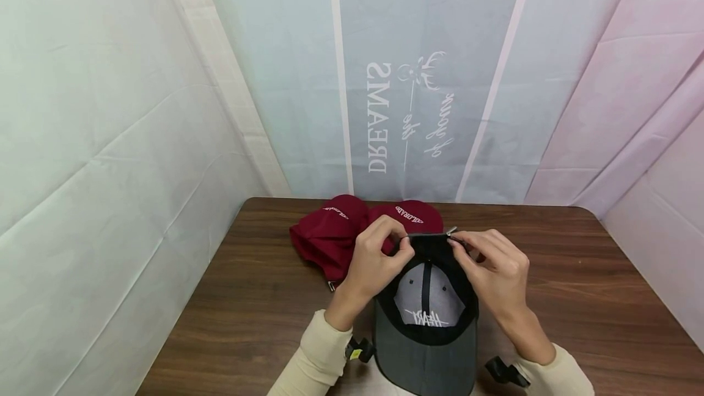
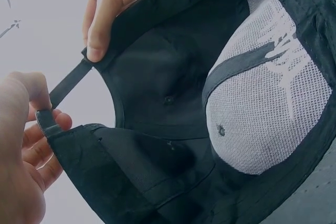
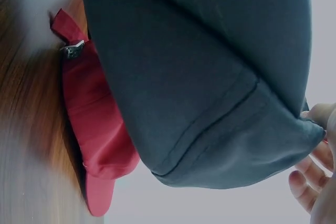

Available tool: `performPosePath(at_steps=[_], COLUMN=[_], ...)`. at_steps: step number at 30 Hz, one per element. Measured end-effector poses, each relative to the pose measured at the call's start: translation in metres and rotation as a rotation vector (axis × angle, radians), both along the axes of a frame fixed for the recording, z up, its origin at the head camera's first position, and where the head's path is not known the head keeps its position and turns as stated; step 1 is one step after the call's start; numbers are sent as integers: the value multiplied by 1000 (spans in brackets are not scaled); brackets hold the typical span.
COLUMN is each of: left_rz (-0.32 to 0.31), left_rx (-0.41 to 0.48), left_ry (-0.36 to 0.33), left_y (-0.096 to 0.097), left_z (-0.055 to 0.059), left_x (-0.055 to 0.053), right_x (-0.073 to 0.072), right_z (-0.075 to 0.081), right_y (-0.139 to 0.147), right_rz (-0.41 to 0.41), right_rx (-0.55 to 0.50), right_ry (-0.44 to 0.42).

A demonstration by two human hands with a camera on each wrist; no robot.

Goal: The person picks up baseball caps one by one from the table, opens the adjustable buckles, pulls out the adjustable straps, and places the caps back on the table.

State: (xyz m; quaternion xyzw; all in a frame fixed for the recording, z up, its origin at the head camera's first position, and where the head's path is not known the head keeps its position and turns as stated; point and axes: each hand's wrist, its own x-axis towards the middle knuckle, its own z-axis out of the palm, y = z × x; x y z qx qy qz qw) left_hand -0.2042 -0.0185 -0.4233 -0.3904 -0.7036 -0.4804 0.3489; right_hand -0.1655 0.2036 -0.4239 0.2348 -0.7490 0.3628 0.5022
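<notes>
A dark grey baseball cap (image 1: 426,362) is held over the table with its brim toward me and its inside showing. Pale mesh lining (image 2: 262,103) with white lettering lies inside the crown. My left hand (image 1: 376,258) pinches one end of the back strap (image 2: 71,84) between thumb and fingers. The other end is pinched by my right hand (image 1: 497,267), beside a small metal buckle (image 1: 452,231). The strap spans the gap between both hands. In the right wrist view, the cap's outer crown (image 3: 199,93) covers much of the scene.
Two dark red caps with white lettering sit behind the grey cap, a left one (image 1: 319,237) and a right one (image 1: 423,216), near the back edge of the brown wooden table (image 1: 577,286). Printed cloth (image 1: 418,11) hangs behind; pale cloth (image 1: 110,170) covers the left side.
</notes>
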Motion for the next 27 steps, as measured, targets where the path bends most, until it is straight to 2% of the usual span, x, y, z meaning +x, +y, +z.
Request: performPosePath(at_steps=[22,27], left_rz=[-4,-9], left_rx=[39,38], left_ry=[-40,-68], left_y=[-12,-12], left_z=[4,4], left_x=[-7,-7], right_x=[-4,-4], right_z=[4,2], right_y=[9,10], right_rz=[-32,-28], right_rx=[-43,-54], right_ry=[-31,-50])
